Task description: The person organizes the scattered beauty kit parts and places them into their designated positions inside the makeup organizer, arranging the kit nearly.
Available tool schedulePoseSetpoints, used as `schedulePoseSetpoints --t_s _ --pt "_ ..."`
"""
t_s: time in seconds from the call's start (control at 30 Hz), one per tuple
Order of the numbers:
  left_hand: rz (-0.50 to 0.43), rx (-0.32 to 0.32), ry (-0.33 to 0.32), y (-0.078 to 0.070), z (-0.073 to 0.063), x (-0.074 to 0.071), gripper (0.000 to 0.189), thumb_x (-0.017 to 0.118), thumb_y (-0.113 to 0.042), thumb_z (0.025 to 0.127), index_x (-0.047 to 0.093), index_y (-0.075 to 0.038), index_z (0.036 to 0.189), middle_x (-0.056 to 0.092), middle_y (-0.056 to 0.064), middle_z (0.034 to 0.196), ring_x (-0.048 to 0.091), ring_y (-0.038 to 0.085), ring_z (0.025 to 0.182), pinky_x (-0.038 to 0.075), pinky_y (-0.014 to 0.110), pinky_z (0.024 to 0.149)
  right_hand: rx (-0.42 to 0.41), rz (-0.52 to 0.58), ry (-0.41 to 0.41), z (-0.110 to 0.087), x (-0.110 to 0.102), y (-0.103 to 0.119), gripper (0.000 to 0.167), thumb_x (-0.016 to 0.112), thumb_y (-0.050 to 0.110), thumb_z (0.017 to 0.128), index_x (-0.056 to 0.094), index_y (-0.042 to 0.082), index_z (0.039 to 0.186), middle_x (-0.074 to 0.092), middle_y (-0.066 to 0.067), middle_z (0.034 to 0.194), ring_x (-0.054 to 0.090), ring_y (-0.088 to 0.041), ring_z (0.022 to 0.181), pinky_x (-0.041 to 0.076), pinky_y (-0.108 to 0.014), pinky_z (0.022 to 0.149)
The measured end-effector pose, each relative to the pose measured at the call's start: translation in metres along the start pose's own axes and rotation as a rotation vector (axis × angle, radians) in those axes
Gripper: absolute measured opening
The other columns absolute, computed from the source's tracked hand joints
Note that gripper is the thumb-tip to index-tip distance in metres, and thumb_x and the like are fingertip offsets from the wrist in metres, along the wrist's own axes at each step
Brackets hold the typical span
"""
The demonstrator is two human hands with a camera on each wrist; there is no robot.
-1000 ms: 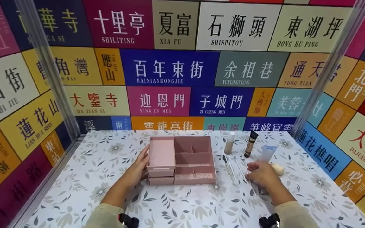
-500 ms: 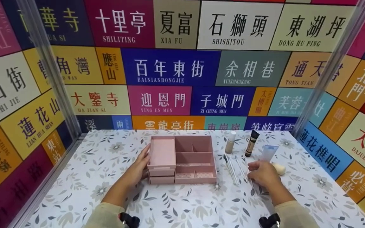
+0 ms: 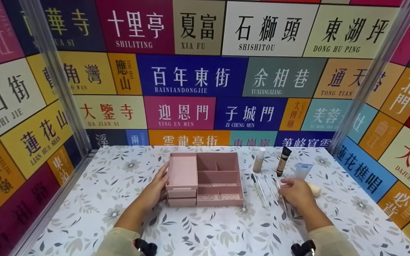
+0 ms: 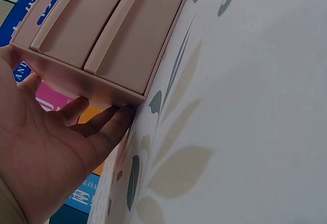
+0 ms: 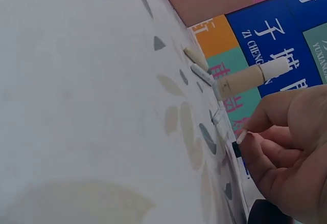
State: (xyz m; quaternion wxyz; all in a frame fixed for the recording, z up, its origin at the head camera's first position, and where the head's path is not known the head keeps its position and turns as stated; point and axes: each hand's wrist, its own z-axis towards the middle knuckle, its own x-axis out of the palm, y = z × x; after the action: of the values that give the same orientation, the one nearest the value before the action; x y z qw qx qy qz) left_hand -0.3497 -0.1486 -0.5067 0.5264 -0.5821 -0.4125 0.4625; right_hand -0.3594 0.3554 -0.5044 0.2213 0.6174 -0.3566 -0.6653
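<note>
A pink desktop organizer (image 3: pixel 182 169) stands on the table, with two drawers at its lower left front and open compartments on the right. My left hand (image 3: pixel 155 187) rests on its left side; in the left wrist view the fingertips touch the side panel near the bottom edge. To the right, my right hand (image 3: pixel 297 195) is low over the table, thumb and index finger pinching a slim pale stick (image 5: pixel 242 136). Most of that stick is hidden by the fingers in the right wrist view. Several slim pen-like sticks (image 3: pixel 259 190) lie between the organizer and this hand.
Behind the sticks stand a beige bottle with a white cap (image 3: pixel 258 164) and a brown tube with a black cap (image 3: pixel 281 164). A translucent bluish tube (image 3: pixel 303 170) and a cream-coloured rounded piece (image 3: pixel 314 190) are beside my right hand. Sign-covered walls enclose the floral tabletop (image 3: pixel 219 231).
My right hand has shifted very slightly, its fingertips lifting a little with the slim stick. The left hand and the organizer stay as they were.
</note>
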Motion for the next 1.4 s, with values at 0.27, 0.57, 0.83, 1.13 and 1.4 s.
schedulePoseSetpoints --t_s 0.27,0.57,0.83,1.13,1.4 --pt "0.02 -0.026 -0.012 0.0 0.0 -0.002 0.059 0.039 -0.051 0.114 0.019 -0.05 0.169 0.013 0.012 0.182 0.025 0.045 0.164 0.029 0.064 0.13 0.019 0.176 0.003 -0.003 0.007 0.012 0.056 0.068 0.01 0.09 0.064 -0.002 0.144 0.07 -0.009 0.109 0.062 -0.014 0.085 0.054 -0.025 0.067" --pt "0.016 -0.062 -0.013 -0.001 0.0 -0.001 0.058 0.039 -0.05 0.113 0.02 -0.054 0.167 0.011 0.01 0.182 0.026 0.044 0.164 0.033 0.064 0.128 0.032 0.369 0.064 -0.018 0.017 0.045 0.057 0.064 0.005 0.092 0.059 -0.002 0.148 0.069 -0.006 0.11 0.066 -0.012 0.082 0.06 -0.026 0.07" --pt "0.014 -0.022 -0.02 -0.002 0.003 0.001 0.062 0.038 -0.041 0.113 0.018 -0.042 0.171 0.013 0.019 0.18 0.03 0.048 0.161 0.035 0.062 0.128 -0.015 0.436 0.114 -0.028 0.021 0.069 0.058 0.067 0.002 0.09 0.06 -0.002 0.148 0.069 -0.009 0.113 0.069 -0.013 0.086 0.064 -0.028 0.074" --pt "0.012 -0.068 -0.016 -0.004 0.005 0.001 0.059 0.039 -0.048 0.112 0.02 -0.054 0.167 0.011 0.014 0.181 0.036 0.046 0.159 0.038 0.06 0.127 -0.018 0.599 0.201 -0.039 0.034 0.099 0.055 0.067 -0.003 0.093 0.059 -0.002 0.147 0.069 -0.003 0.107 0.069 -0.017 0.087 0.064 -0.031 0.079" --pt "0.073 -0.048 -0.025 -0.002 0.004 0.0 0.059 0.037 -0.049 0.112 0.019 -0.053 0.168 0.014 0.015 0.181 0.031 0.045 0.162 0.031 0.063 0.13 -0.058 0.696 0.264 -0.048 0.063 0.128 0.052 0.066 -0.005 0.094 0.06 -0.003 0.145 0.071 -0.004 0.107 0.071 -0.019 0.089 0.064 -0.035 0.082"
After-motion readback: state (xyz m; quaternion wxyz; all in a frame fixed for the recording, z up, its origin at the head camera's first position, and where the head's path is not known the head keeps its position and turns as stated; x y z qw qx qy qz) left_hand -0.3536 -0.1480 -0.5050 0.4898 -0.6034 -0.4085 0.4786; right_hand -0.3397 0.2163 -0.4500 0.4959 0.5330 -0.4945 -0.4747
